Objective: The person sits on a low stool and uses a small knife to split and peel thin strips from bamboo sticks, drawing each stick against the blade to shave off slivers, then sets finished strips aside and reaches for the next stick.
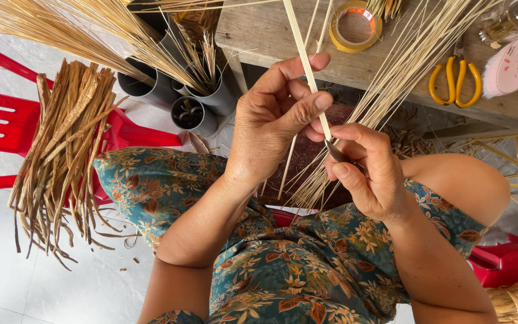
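Bamboo strip (307, 66) pinched between fingers (307, 111).

wooden bench (271, 36) bears tape roll (355, 25), yellow scissors (454, 81).

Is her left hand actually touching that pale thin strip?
Touching. The head view shows the left hand pinching the pale strip between thumb and forefinger.

Open white tiled floor (61, 288) lies lower left. A bundle of brown dried strips (61, 162) on the red plastic chair (7, 126), grey plastic tubes (193, 102) and a fan of pale thin sticks (403, 72) crowd the wooden bench (271, 36).
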The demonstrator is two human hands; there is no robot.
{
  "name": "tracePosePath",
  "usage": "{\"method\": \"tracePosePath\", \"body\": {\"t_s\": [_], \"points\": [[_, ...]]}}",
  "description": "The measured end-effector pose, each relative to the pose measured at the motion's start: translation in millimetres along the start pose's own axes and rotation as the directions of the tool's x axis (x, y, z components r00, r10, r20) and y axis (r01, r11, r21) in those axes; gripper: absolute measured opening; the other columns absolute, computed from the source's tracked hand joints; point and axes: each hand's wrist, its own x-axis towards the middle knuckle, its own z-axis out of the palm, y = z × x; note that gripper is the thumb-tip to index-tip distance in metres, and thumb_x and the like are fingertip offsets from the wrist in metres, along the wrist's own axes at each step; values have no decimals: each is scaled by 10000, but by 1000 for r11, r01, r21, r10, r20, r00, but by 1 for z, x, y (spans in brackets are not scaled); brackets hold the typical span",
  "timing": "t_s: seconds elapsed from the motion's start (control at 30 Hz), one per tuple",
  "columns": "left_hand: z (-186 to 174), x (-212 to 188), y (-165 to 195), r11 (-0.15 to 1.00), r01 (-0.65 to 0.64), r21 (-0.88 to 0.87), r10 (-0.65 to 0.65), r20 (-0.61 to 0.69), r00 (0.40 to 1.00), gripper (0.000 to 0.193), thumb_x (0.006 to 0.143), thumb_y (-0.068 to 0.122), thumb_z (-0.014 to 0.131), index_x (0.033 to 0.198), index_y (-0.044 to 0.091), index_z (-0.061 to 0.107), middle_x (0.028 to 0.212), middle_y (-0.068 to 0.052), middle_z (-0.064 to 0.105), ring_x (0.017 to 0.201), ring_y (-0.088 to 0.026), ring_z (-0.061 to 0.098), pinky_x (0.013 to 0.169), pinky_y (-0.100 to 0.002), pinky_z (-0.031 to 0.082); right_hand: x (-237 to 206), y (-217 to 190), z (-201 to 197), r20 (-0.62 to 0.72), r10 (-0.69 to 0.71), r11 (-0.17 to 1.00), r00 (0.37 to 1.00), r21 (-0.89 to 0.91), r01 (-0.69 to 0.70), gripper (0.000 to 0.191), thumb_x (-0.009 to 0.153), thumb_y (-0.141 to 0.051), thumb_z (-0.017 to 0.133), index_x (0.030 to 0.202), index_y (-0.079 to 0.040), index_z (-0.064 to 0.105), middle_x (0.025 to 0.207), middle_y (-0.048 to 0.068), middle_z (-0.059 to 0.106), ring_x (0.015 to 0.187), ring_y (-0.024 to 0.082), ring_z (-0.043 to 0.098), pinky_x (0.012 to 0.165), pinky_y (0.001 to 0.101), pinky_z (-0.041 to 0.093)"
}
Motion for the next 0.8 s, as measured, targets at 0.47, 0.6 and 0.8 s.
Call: {"method": "tracePosePath", "body": {"t_s": [0.47,0.6,0.8], "points": [[12,-6,0,1000,-2,-24,1,-23,1000,410,1040,14,695,1424,-11,553,846,-9,639,784,-82,664,700,-238,583,-8,11,-3,-35,-34,989,999,140,38,418,1101,-159,519,1450,-27,332,1116,132,598,787,117,591,740,287,549],[14,-6,-2,999,-13,-39,12,-22,1000,384,1052,14,682,1413,-11,554,845,-9,640,748,-70,666,704,-237,586,-9,14,-2,-45,-84,990,995,113,89,406,1125,-154,513,1469,-39,331,1307,226,598,804,115,586,704,254,540],[19,-11,-4,999,-7,-41,6,-24,1000,379,1058,5,678,1416,-13,555,836,-8,643,744,-55,655,725,-228,579,-11,18,-2,-59,-83,988,995,123,90,391,1115,-152,536,1457,-42,382,1274,196,636,755,104,580,700,262,539]]}}
